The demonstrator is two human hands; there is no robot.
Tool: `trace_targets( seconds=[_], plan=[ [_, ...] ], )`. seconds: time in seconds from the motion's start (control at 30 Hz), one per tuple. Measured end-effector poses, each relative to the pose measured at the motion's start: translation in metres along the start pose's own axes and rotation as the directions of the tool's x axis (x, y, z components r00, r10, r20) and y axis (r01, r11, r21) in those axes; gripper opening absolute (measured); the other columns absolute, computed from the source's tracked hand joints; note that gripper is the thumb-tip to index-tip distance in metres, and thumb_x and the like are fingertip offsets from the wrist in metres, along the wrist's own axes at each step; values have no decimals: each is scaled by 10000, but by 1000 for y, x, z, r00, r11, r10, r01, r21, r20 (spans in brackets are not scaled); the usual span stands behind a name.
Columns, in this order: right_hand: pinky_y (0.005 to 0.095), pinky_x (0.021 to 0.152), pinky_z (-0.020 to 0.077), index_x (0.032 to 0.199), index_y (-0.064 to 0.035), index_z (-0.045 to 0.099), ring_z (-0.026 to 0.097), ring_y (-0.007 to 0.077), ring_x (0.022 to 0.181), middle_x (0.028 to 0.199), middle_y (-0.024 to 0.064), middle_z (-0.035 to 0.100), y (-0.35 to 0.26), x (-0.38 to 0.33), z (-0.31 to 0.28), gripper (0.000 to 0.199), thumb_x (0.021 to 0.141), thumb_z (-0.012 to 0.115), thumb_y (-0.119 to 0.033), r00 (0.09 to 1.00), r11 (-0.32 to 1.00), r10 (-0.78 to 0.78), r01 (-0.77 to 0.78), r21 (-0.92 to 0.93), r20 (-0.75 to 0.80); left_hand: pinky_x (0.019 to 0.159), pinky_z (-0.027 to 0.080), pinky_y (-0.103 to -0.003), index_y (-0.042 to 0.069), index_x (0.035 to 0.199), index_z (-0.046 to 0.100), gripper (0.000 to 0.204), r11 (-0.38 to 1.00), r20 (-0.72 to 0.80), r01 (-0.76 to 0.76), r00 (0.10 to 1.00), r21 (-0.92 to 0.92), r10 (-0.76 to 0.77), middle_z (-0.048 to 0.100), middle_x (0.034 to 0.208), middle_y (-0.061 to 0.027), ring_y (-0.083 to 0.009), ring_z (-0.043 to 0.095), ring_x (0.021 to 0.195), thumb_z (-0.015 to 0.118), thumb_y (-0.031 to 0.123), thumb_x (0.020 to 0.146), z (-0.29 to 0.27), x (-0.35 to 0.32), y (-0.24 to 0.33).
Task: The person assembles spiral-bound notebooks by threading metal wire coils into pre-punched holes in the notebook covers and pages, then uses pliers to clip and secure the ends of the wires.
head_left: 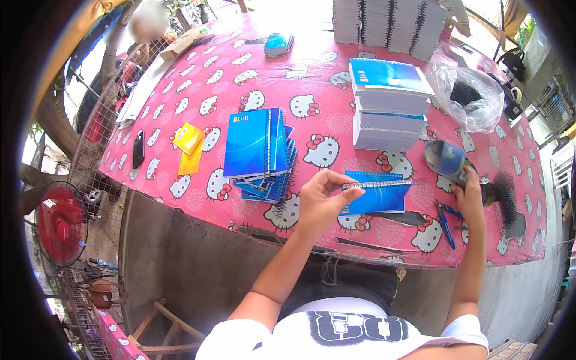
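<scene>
Thumb and forefinger of the left hand (324, 197) are pinched together on the left end of a coil (393, 183), which runs along the upper edge of a blue notebook (379, 199) lying on the pink tablecloth (330, 127). The right hand (470, 198) has its fingers curled at a dark device with a blue, rounded end (445, 157), to the right of that notebook (whether it grips the device or merely touches it, one cannot tell).

From left to right, a red fan (63, 223) stands well apart to the notebook's left, then come a black phone (138, 149) and two yellow pads (189, 147), nearer to it. Left of the notebook and slightly beyond it is an uneven pile of blue spiral notebooks (249, 141); much farther beyond sits a small blue stack (278, 44). Directly beyond the notebook rises a tall stack of page blocks (390, 102). To its right and slightly nearer the person lie blue-handled pliers (446, 227); right and beyond, a clear plastic bag (487, 102) holds something black; farther right are black coils (505, 195).
</scene>
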State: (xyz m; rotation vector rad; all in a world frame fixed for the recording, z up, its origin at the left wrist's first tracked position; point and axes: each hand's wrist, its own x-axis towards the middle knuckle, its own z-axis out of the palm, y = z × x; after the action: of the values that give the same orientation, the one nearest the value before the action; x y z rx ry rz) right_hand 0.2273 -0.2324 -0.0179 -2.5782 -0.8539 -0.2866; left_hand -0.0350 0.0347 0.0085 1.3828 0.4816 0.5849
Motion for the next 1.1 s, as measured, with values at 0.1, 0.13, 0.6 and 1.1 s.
trace_targets(
  seconds=[0.1,0.13,0.6,1.1],
  plan=[
    [408,1100,257,1343,21,384,314,376,1335,1395,214,390,-31,-39,-25,637,780,663,-80,995,961,58,-33,275,-82,756,530,-277,17,903,595,219,743,-31,-641,753,192,658,672,935,-137,-183,637,862,737,-53,751,6,-26,32],
    [408,1098,257,1338,19,393,320,377,1330,1392,215,394,-33,-52,-29,626,786,664,-95,999,962,25,-33,272,35,754,529,-277,20,903,594,217,604,9,-749,629,271,777,675,927,-138,-192,636,872,731,-58,754,5,-34,39],
    [399,831,458,1145,3,577,554,328,988,1087,169,571,-157,-92,-41,420,770,716,-127,941,791,-324,213,574,98,610,574,-257,-20,901,657,228,753,78,-567,813,334,577,649,966,-155,-160,670,742,730,-112,705,29,-31,-19],
    [339,781,513,1014,117,605,636,226,887,941,167,652,-150,-80,-17,400,904,600,-267,464,-133,-483,-877,462,743,680,534,-322,-9,894,641,240,566,95,-746,629,350,771,656,929,-133,-247,650,797,710,-121,694,19,-27,-16]
  ],
)
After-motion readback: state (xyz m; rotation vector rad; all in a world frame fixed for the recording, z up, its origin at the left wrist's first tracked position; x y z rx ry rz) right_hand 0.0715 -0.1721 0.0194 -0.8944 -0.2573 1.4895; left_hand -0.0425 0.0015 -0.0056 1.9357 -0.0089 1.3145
